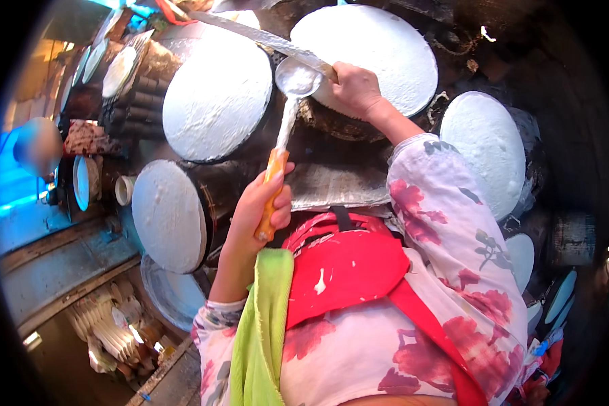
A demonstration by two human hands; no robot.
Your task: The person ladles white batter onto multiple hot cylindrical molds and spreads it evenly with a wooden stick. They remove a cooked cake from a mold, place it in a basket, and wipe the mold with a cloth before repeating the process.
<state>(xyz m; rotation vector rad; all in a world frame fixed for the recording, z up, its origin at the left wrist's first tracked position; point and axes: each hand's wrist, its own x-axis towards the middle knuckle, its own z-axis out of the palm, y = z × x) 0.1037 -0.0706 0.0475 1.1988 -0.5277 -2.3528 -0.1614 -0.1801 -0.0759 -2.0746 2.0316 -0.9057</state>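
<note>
My left hand [265, 205] grips the orange handle of a ladle [285, 122] coated in white batter; its round bowl points away from me. My right hand [356, 89] is closed around the near end of a long flat stick [264, 38], also coated white, which slants to the upper left, close by the ladle's bowl. Beyond the hands lie two large round surfaces covered in white, one at the left [218, 96] and one at the right [370, 56]. What lies under my right hand is partly hidden.
More white-covered rounds stand at the left [169, 217] and right [483, 152]. A metal sheet [340, 185] lies just before my red apron. A pale basin [170, 289] sits at lower left, near a wooden ledge [76, 294]. Part of another person [550, 355] shows at lower right.
</note>
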